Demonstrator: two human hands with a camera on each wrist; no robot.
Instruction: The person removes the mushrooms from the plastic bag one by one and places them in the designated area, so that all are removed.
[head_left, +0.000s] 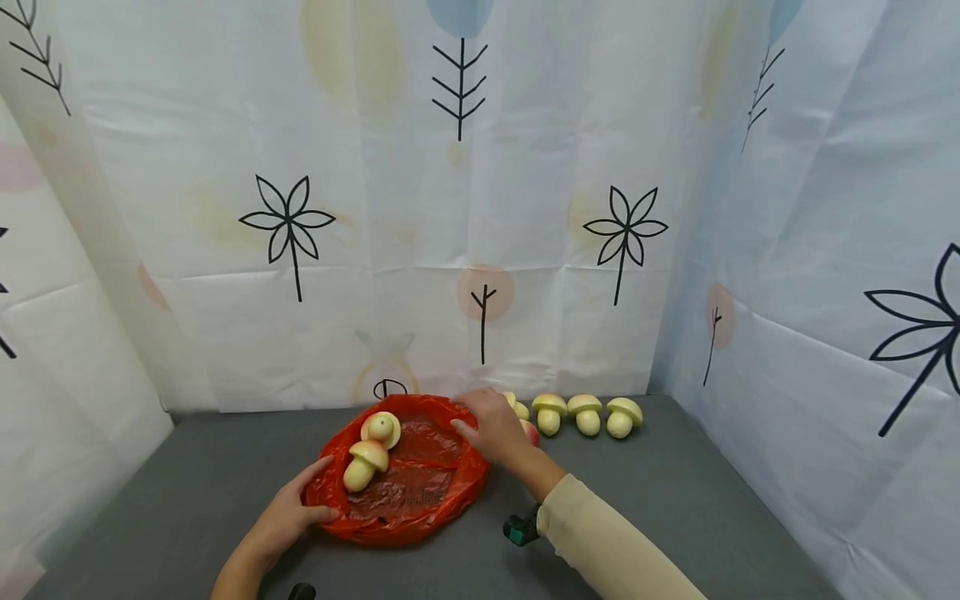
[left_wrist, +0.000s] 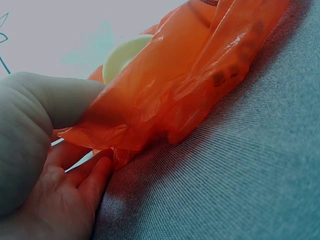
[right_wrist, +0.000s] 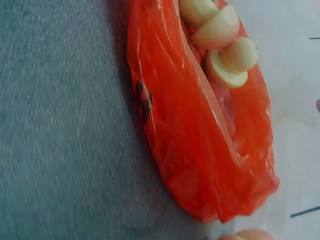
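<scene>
A red plastic bag (head_left: 420,533) lies with its mouth spread wide and its rim rolled out. Inside, on the left, two toy-like mushrooms (head_left: 362,468) with pale yellow caps and stems lie against each other. My left hand (head_left: 281,512) holds the bag's left edge, with thumb and fingers around the film in the left wrist view. Over the bag's right rim reaches my right hand (head_left: 495,429), thumb and fingers apart and nothing between them. Its fingertips (right_wrist: 250,234) show at the bottom of the right wrist view, just past the bag's end.
Behind and right of the bag stands a row of similar mushrooms (head_left: 585,414); my right hand partly hides the nearest ones, including a pinkish one (head_left: 530,432). The grey table (head_left: 675,500) is bordered by patterned white curtains (head_left: 525,208) at the back and sides.
</scene>
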